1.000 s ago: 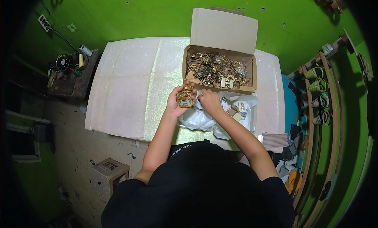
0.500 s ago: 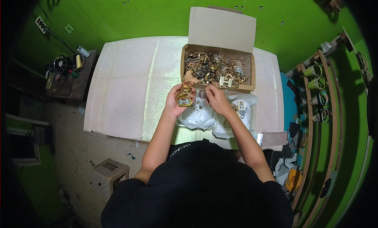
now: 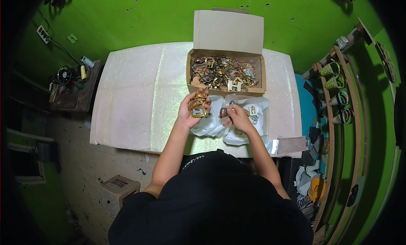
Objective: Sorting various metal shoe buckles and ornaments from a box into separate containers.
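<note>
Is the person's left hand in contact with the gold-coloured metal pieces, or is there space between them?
Touching. The head view shows the gold-coloured metal pieces lying in the cupped left hand, against its fingers.

One cardboard box (image 3: 262, 73) near the table (image 3: 127, 88)'s back edge, with way too many metal pieces (image 3: 215, 71) in it to count lol. I get two white plastic liners (image 3: 259, 127) toward the front edge, plus one striped swatch (image 3: 292, 145) at the front right corner. Two hands (image 3: 185, 112). Four sandals (image 3: 330, 69) on the rack (image 3: 333, 152), and at least two thread cones (image 3: 87, 62) by the side table (image 3: 92, 81)'s back edge.
</note>
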Action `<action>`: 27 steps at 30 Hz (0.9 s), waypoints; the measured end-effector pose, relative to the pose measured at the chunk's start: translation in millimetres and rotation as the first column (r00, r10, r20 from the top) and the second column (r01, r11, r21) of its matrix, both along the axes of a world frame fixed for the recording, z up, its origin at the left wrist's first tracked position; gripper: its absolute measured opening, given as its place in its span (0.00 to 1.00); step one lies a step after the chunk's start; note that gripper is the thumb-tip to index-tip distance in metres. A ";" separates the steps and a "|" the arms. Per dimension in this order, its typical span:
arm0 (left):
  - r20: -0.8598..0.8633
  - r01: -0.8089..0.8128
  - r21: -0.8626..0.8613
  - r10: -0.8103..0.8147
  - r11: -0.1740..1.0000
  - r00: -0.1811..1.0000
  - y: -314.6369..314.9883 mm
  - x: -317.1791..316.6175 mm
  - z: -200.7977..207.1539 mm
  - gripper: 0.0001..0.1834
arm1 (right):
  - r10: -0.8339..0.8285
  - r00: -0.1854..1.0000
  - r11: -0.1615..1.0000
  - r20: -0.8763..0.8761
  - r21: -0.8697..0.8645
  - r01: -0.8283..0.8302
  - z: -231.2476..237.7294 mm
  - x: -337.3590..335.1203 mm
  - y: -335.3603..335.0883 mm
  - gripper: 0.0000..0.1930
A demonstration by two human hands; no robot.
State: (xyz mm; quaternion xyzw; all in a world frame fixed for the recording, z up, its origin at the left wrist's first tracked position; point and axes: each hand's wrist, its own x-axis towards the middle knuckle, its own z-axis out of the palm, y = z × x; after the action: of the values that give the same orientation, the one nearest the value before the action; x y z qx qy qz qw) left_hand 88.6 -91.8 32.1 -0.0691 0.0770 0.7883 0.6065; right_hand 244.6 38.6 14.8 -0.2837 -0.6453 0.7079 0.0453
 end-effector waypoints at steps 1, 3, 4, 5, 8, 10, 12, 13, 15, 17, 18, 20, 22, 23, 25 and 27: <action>-0.003 0.007 0.023 -0.006 1.000 1.000 2.6 3.2 0.5 0.11 | -0.004 1.000 1.000 -0.001 0.004 0.004 0.5 6.1 -0.5 0.09; -0.006 0.014 0.048 -0.014 0.999 1.000 8.6 12.0 1.0 0.11 | -0.073 0.997 0.997 -0.022 -0.005 0.073 1.5 17.7 0.1 0.08; 0.008 0.019 0.043 -0.019 0.999 1.000 11.4 17.1 0.8 0.11 | -0.143 0.989 0.987 -0.037 -0.077 0.140 -1.0 23.3 1.3 0.06; 0.023 0.022 0.037 -0.023 0.999 0.999 13.9 22.4 0.4 0.11 | -0.142 0.989 0.987 -0.038 -0.075 0.139 -1.1 30.3 1.8 0.06; -0.011 0.025 -0.001 -0.025 1.000 1.000 21.3 39.0 -2.0 0.11 | -0.299 0.940 0.933 -0.165 -0.256 0.252 0.2 47.1 6.9 0.05; -0.007 0.039 0.018 -0.039 0.999 0.999 25.1 51.4 -0.1 0.11 | -0.325 0.922 0.916 -0.210 -0.312 0.252 1.8 57.9 12.6 0.05; 0.006 0.062 0.004 -0.062 0.998 0.998 26.5 60.0 0.1 0.11 | -0.402 0.884 0.853 -0.239 -0.448 0.267 10.0 65.1 15.8 0.06; 0.009 0.064 0.002 -0.064 0.998 0.998 27.6 64.3 -0.4 0.11 | -0.404 0.884 0.852 -0.236 -0.449 0.270 6.5 68.2 19.5 0.06; 0.002 0.062 -0.043 -0.062 0.997 0.998 31.1 70.1 -2.2 0.11 | -0.400 0.869 0.912 -0.292 -0.227 0.343 -1.0 71.4 27.3 0.07; 0.010 0.072 -0.034 -0.072 0.997 0.997 32.2 72.9 -5.3 0.11 | -0.394 0.868 0.916 -0.303 -0.210 0.343 -1.1 75.3 30.7 0.09; 0.019 0.072 -0.027 -0.071 0.997 0.997 32.6 74.5 -6.0 0.11 | -0.400 0.857 0.916 -0.325 -0.156 0.369 4.4 75.6 28.7 0.10; 0.014 0.077 -0.028 -0.077 0.997 0.997 34.7 77.0 -6.1 0.11 | -0.407 0.846 0.912 -0.345 -0.102 0.398 6.9 78.5 31.4 0.11; 0.008 0.085 -0.030 -0.085 0.996 0.996 34.8 77.7 -5.0 0.11 | -0.418 0.876 0.908 -0.242 -0.083 0.410 5.4 86.0 41.0 0.14; 0.021 0.097 -0.027 -0.096 0.995 0.995 34.5 77.6 -4.8 0.11 | -0.421 0.874 0.907 -0.241 -0.084 0.413 1.6 89.0 43.6 0.14; 0.033 0.114 -0.024 -0.113 0.993 0.993 34.9 74.6 -4.3 0.11 | -0.482 0.827 0.868 -0.290 -0.027 0.497 -5.3 92.8 49.2 0.15; 0.018 0.116 -0.024 -0.115 0.993 0.993 33.2 69.6 -5.1 0.11 | -0.488 0.829 0.861 -0.272 0.003 0.508 -6.9 94.9 52.7 0.18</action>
State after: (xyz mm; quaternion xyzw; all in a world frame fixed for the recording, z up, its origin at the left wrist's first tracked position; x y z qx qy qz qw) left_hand 158.2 -58.7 27.0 -0.0789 0.0858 0.7503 0.6507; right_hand 339.5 91.3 7.9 -0.3439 -0.5632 0.6781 0.3238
